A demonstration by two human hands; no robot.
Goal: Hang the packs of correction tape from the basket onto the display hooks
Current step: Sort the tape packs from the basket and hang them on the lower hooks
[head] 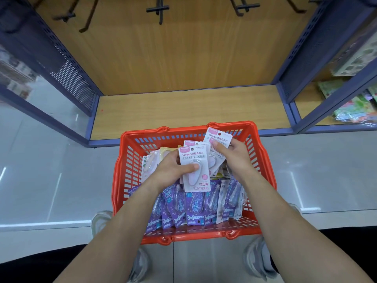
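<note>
An orange plastic basket (122,170) stands on the floor below me, full of correction tape packs. Purple packs (193,207) fill its near half, pale ones lie at the far left. My left hand (173,170) grips a white and pink Campus pack (195,174), thumb on its blister. My right hand (234,158) holds another white and pink pack (219,135), fanned behind the first, above the basket's far right. Black display hooks (159,9) stick out from the wooden back panel at the top; they are bare.
A wooden shelf base (183,107) with a blue frame lies just beyond the basket. Perforated blue side panels (75,82) flank the bay. Stocked shelves (355,103) stand at the right. My shoes (102,221) are beside the basket on the grey tiled floor.
</note>
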